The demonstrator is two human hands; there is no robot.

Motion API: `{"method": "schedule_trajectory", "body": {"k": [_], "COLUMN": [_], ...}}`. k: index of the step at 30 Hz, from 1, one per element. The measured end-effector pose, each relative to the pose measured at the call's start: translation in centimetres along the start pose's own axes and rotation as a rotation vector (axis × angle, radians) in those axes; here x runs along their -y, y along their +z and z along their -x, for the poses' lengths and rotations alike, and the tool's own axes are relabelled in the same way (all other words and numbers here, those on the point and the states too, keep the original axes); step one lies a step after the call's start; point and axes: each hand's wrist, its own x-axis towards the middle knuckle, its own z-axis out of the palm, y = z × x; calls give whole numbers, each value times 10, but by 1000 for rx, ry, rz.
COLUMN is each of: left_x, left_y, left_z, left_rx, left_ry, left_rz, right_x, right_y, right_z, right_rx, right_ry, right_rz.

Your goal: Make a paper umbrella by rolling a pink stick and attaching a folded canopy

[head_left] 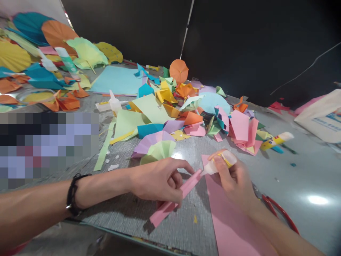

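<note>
Craft workspace, coloured paper [154, 108] across the table [128, 217]

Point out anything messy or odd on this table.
Beyond the left hand, creased multicoloured paper pieces lie heaped untidily on the grey table. Small irregular white scraps litter it beside a pale-green paper strip. No clear spill shows.

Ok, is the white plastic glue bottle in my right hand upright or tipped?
Tipped: the bottle slants in your right hand, nozzle angled down at the long pink paper strip.

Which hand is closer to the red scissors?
Right: the right hand holds the glue just left of the scissors. The left hand is farther left, at the pink strip.
</note>
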Motion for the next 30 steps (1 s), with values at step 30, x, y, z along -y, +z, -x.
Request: {"method": "schedule_trajectory", "body": {"k": [30], "left_x": [3], "left_y": [0], "left_z": [1], "left_rx": [-47], "left_ry": [42], "left_rz": [-86], "right_x": [8], "right_y": [-6], "right_z": [3], "right_rx": [-128], "right_ry": [-36], "right_rz": [-7]}}
